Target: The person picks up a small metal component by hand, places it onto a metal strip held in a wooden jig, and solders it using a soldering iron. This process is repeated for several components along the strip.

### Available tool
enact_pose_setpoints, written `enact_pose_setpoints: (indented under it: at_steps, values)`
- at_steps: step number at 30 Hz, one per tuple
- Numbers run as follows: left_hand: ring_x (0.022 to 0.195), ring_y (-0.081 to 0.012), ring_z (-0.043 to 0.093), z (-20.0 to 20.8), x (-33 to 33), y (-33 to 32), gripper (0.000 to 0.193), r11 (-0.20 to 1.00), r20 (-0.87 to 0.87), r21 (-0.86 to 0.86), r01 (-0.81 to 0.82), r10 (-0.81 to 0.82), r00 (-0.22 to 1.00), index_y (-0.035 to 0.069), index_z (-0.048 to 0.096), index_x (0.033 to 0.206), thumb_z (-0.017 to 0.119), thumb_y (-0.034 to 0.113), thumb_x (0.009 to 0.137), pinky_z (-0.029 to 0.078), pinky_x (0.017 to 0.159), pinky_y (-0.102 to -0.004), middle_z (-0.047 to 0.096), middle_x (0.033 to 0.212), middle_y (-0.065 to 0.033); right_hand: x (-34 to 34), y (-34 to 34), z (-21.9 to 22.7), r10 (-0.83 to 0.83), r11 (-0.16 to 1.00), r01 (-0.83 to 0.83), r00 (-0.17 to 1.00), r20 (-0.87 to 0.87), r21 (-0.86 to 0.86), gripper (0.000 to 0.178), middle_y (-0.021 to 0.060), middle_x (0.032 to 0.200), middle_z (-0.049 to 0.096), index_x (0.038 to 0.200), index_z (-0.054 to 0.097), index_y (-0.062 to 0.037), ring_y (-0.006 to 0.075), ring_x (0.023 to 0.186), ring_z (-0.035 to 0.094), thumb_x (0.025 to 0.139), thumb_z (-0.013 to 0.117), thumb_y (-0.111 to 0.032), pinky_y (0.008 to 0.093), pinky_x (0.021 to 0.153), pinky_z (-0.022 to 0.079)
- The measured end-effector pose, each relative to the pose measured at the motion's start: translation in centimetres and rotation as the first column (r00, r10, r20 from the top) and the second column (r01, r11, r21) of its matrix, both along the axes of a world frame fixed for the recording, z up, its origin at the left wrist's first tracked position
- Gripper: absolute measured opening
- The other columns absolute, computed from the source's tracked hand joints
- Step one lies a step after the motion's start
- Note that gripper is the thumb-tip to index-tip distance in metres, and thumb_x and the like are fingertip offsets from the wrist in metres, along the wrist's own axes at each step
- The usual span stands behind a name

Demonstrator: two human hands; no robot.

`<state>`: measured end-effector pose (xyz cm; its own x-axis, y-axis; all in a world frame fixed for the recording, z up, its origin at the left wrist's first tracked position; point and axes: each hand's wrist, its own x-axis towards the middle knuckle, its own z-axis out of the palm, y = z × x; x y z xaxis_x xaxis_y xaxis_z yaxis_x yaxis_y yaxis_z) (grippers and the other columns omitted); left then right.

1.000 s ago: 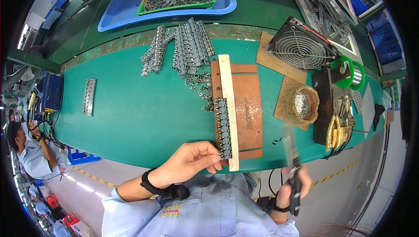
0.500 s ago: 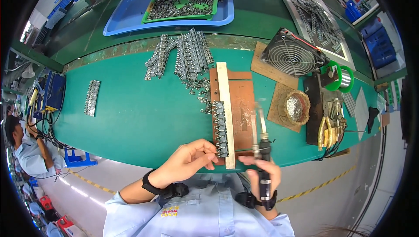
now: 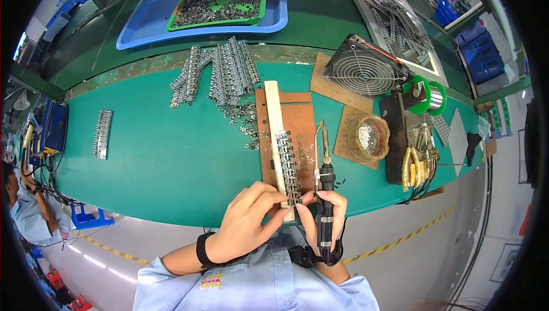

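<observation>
From where I stand, the green desk fills most of the view, and I place everything by the brown board near its front edge. Well beyond the board sits the big blue tray; beyond it to the right stands a black fan. Next in size, a pale wooden bar runs lengthwise over the board's left part. A soldering iron points away from the person just off the board's right side, and the strip of linked metal parts lies over the board, along the bar's right side. Smallest are the loose metal clips heaped left of the board.

The risk, as I judge it, is the iron's hot end: it stands close to the strip, and a twist of the right hand while its fingertips work could swing it into the parts or the board. The strip could also skew off the bar if pinched at one end only.

The strip's near end lies right at both sets of fingertips. The right fingers hold the iron's handle against the palm; the left hand has its fingers narrowed, but whether they grip strip or bar I cannot tell.
</observation>
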<state>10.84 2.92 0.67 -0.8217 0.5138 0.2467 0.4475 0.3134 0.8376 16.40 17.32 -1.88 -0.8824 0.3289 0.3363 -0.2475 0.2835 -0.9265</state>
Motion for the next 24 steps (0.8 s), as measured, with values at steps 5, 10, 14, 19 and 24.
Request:
enact_pose_setpoints:
  at_steps: [5,10,14,19,24]
  values:
    - [0.058,-0.0147,0.052,-0.1,0.0,0.9,0.026,0.999,-0.045,-0.012,-0.032,0.032,0.998,0.003,0.055,0.087,0.069,0.001,0.065,0.043,0.051,-0.0255,0.052,0.079,-0.0068,0.2,0.4,-0.2,0.007,0.998,-0.006,1.000,0.018,-0.055,0.037,0.0129,0.080,0.059,0.104,0.041,-0.0016,0.0160,0.070,0.059,0.074,0.061,0.007,0.0268,0.063,0.048]
    - [0.056,-0.0142,0.051,-0.3,-0.1,1.1,0.024,0.999,-0.049,-0.008,-0.050,0.050,0.998,0.003,0.056,0.085,0.070,0.003,0.065,0.042,0.049,-0.0253,0.052,0.079,-0.0063,0.1,0.5,-0.4,0.006,1.000,-0.006,0.999,0.037,-0.008,0.037,0.0142,0.081,0.060,0.104,0.040,-0.0016,0.0168,0.071,0.059,0.074,0.060,0.007,0.0271,0.064,0.048]
    - [0.067,-0.0225,0.052,-0.2,0.0,1.1,0.023,0.998,0.007,-0.023,-0.056,0.056,0.998,0.006,0.056,0.086,0.068,0.008,0.067,0.042,0.058,-0.0318,0.052,0.081,-0.0055,0.1,0.6,-0.6,0.005,1.000,-0.004,0.999,0.040,-0.028,0.037,0.0151,0.081,0.060,0.104,0.041,-0.0015,0.0171,0.071,0.060,0.074,0.060,0.007,0.0275,0.064,0.048]
    - [0.067,-0.0224,0.052,-0.2,-0.1,1.0,0.022,0.998,-0.023,-0.034,-0.058,0.057,0.998,0.006,0.056,0.086,0.068,0.008,0.067,0.042,0.057,-0.0317,0.052,0.081,-0.0052,0.0,0.7,-0.7,0.012,0.999,-0.012,1.000,0.024,-0.035,0.037,0.0152,0.081,0.061,0.104,0.041,-0.0018,0.0175,0.072,0.060,0.074,0.060,0.007,0.0276,0.064,0.048]
    - [0.067,-0.0213,0.052,0.0,0.0,0.7,0.022,0.997,-0.066,-0.029,-0.077,0.075,0.995,0.005,0.058,0.086,0.068,0.008,0.067,0.043,0.058,-0.0311,0.051,0.082,-0.0059,0.1,0.6,-1.0,0.019,1.000,-0.019,1.000,0.019,-0.023,0.036,0.0147,0.080,0.061,0.104,0.042,-0.0020,0.0175,0.071,0.060,0.074,0.061,0.006,0.0273,0.063,0.048]
